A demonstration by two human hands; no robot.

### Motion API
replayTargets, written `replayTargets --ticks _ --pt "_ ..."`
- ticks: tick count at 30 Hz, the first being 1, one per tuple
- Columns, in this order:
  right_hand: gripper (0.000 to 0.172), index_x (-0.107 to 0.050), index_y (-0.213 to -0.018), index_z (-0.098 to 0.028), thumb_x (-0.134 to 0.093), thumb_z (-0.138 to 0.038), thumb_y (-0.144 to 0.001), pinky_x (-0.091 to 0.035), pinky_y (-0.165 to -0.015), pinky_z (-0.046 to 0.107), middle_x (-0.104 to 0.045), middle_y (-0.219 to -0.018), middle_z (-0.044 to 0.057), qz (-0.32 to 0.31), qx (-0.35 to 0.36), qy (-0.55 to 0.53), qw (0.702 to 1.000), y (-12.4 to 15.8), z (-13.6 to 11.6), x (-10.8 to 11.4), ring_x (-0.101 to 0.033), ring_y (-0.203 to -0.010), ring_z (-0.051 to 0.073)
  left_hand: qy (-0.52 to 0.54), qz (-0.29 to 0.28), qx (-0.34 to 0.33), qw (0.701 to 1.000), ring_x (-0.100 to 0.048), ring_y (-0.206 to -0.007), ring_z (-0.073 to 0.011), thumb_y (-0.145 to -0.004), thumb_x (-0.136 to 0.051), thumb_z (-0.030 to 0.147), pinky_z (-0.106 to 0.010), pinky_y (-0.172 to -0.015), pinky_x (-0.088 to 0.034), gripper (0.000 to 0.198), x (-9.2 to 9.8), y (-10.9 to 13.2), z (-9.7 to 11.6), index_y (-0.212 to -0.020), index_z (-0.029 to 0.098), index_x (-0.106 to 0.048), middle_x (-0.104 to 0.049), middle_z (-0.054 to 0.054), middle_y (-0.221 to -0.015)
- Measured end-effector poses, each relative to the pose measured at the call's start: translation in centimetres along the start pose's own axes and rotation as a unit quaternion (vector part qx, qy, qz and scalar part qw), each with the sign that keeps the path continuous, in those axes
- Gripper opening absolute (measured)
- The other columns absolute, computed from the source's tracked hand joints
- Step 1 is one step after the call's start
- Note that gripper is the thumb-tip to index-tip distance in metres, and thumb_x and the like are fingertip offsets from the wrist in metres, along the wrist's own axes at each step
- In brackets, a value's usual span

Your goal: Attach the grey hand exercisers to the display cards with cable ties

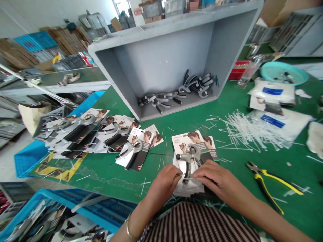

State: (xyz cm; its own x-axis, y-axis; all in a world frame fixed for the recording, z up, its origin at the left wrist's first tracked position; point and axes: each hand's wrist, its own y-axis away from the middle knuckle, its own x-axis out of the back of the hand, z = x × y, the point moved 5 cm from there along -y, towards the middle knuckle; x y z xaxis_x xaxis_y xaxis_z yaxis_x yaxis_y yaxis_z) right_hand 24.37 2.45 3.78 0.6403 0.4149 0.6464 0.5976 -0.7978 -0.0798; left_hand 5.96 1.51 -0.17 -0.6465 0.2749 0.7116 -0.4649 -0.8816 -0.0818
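A grey and black hand gripper (194, 153) lies on a printed backing card (178, 139), atop a small stack of such cards close to my body. Across its black handle runs a thin white cable tie (188, 178). My left hand (168, 179) pinches at the tie's left side, fingertips closed. My right hand (214, 174) pinches at its right side. Both hands rest low over the card's lower half. Whether the tie's ends are joined is too small to tell. Right of my right hand lie yellow-and-black cutting pliers (263, 179), jaws pointing away.
A grey bin (161, 64) on its side holds several loose hand grippers (196, 84). Carded grippers (83, 131) pile up at left. White cable ties (244, 131) spread at right beside plastic bags (272, 92) and a turquoise basin (284, 72). A blue crate (47, 195) stands below the table's edge.
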Motion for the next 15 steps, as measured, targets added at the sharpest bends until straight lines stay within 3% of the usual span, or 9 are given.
replayTargets --ticks 3,7,15 --pt "0.018 -0.067 -0.102 -0.024 -0.050 -0.026 -0.099 -0.047 -0.085 0.035 -0.068 -0.101 0.004 0.025 0.016 0.018 0.999 -0.4 -0.1 -0.3 -0.058 -0.098 0.021 -0.001 0.021 -0.004 1.000 -0.056 -0.088 -0.0183 -0.096 -0.049 0.016 -0.032 -0.082 -0.046 0.011 -0.2 -0.3 0.1 -0.092 0.017 -0.059 -0.061 -0.005 -0.089" --pt "0.018 -0.067 -0.103 -0.022 -0.050 -0.027 -0.098 -0.043 -0.087 0.041 -0.068 -0.102 0.007 0.062 -0.032 0.111 0.991 0.5 0.7 0.0 -0.057 -0.095 0.024 0.029 0.061 -0.002 0.998 -0.057 -0.087 -0.0172 -0.096 -0.050 0.017 -0.031 -0.081 -0.045 0.010 0.4 -0.3 0.7 -0.094 0.018 -0.060 -0.062 -0.004 -0.088" --pt "0.014 -0.064 -0.106 -0.020 -0.055 -0.022 -0.095 -0.044 -0.085 0.042 -0.065 -0.096 0.008 -0.033 -0.054 0.181 0.981 2.1 0.3 -0.7 -0.053 -0.094 0.026 0.099 0.057 -0.014 0.993 -0.058 -0.092 -0.0170 -0.094 -0.054 0.015 -0.029 -0.084 -0.045 0.010 -0.6 -0.9 2.2 -0.097 0.017 -0.064 -0.064 -0.005 -0.093"
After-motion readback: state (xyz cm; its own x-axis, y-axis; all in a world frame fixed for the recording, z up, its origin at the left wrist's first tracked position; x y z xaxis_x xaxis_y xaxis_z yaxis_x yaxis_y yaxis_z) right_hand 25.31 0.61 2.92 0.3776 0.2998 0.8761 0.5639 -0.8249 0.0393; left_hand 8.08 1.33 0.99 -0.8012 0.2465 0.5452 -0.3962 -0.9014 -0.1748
